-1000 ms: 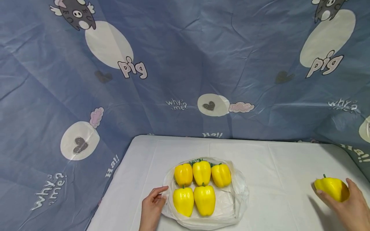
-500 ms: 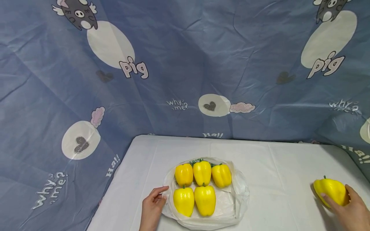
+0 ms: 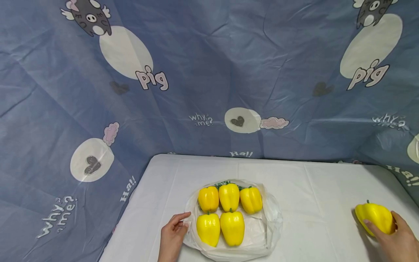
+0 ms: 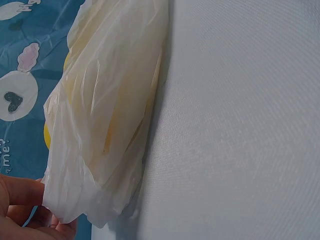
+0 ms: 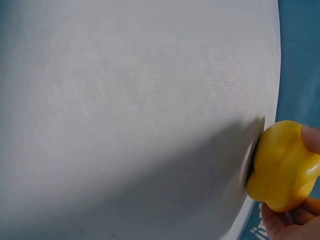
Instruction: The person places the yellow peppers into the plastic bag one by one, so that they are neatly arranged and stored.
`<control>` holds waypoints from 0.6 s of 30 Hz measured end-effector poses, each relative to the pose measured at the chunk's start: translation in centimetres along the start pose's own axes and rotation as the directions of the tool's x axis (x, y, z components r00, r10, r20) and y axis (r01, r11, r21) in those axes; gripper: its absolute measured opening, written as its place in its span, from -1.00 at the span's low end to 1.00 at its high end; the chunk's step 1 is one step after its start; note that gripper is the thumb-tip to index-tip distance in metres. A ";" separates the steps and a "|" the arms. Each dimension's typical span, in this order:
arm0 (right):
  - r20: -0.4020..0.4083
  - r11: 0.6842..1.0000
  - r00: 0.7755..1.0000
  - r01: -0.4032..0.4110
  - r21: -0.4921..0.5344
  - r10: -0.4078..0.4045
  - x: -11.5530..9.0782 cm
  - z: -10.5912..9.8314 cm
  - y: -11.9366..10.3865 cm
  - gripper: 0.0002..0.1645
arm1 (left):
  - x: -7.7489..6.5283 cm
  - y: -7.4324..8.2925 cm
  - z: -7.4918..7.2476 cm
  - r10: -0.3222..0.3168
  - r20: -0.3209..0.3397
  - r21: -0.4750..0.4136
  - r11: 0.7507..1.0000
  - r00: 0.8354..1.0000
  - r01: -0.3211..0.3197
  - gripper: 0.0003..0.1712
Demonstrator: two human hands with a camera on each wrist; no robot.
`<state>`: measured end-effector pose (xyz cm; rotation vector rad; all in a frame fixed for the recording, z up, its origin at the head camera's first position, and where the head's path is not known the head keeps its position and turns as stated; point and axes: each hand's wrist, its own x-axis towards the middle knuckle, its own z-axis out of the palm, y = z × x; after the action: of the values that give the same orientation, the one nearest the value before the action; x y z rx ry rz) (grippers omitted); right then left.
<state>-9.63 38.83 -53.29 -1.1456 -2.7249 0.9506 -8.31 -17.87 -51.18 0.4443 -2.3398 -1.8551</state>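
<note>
A white plastic bag (image 3: 255,233) lies wide open on the table, its rim rolled out around several yellow bell peppers (image 3: 232,228). At the bag's left edge my left hand (image 3: 172,233) pinches the rim between thumb and fingers; the left wrist view shows the crumpled side of the bag (image 4: 115,95) beside these fingers. Far to the right, my right hand (image 3: 396,233) grips another yellow bell pepper (image 3: 374,216), thumb on the near side and fingers on the far side. That pepper (image 5: 282,165) appears to rest on the table in the right wrist view.
A white cloth covers the table (image 3: 311,203), with a stretch of it between the bag and the right hand. Behind and to the left hangs a blue curtain (image 3: 196,72) printed with pigs and words.
My right hand has lowered the bell pepper slightly and turned it, bringing it down to the table; it has barely moved over the last half second. The left hand stays at the bag.
</note>
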 end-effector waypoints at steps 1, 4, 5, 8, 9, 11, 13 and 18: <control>0.003 1.000 1.000 -0.007 0.004 0.007 -0.1 0.0 0.0 0.09 | 0.0 0.0 0.0 0.000 -0.001 0.001 1.000 1.000 0.000 -0.61; 0.008 1.000 1.000 -0.019 0.006 0.019 -0.4 0.0 -0.1 0.10 | 0.0 0.0 0.0 -0.001 -0.001 0.000 1.000 1.000 0.001 -0.61; 0.010 1.000 1.000 -0.022 0.003 0.022 -0.5 0.0 -0.1 0.11 | 0.0 0.0 0.0 0.000 -0.002 -0.002 1.000 1.000 0.000 -0.61; 0.008 1.000 1.000 -0.027 0.000 0.027 -0.8 0.0 -0.2 0.12 | 0.0 0.0 0.0 0.000 -0.002 -0.009 1.000 1.000 0.000 -0.61; 0.007 1.000 1.000 -0.028 -0.002 0.028 -0.9 0.0 -0.2 0.13 | 0.0 0.0 0.1 0.000 -0.001 -0.011 1.000 1.000 0.000 -0.61; 0.004 0.999 0.999 -0.035 -0.001 0.035 -1.2 0.1 -0.2 0.12 | 0.0 -0.1 0.1 -0.001 0.002 -0.014 1.000 1.000 0.001 -0.61; 0.004 0.999 0.999 -0.037 -0.005 0.037 -1.3 0.3 -0.2 0.13 | 0.0 -0.1 0.1 -0.002 0.004 -0.015 1.000 1.000 0.002 -0.61; -0.026 1.000 1.000 -0.008 0.007 0.009 -1.8 0.7 -0.4 0.11 | 0.0 -0.1 0.1 -0.008 0.003 -0.008 1.000 1.000 0.008 -0.60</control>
<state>-8.75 37.05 -53.25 -1.1607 -2.6965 0.9391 -8.34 -17.82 -51.27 0.4516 -2.3345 -1.8696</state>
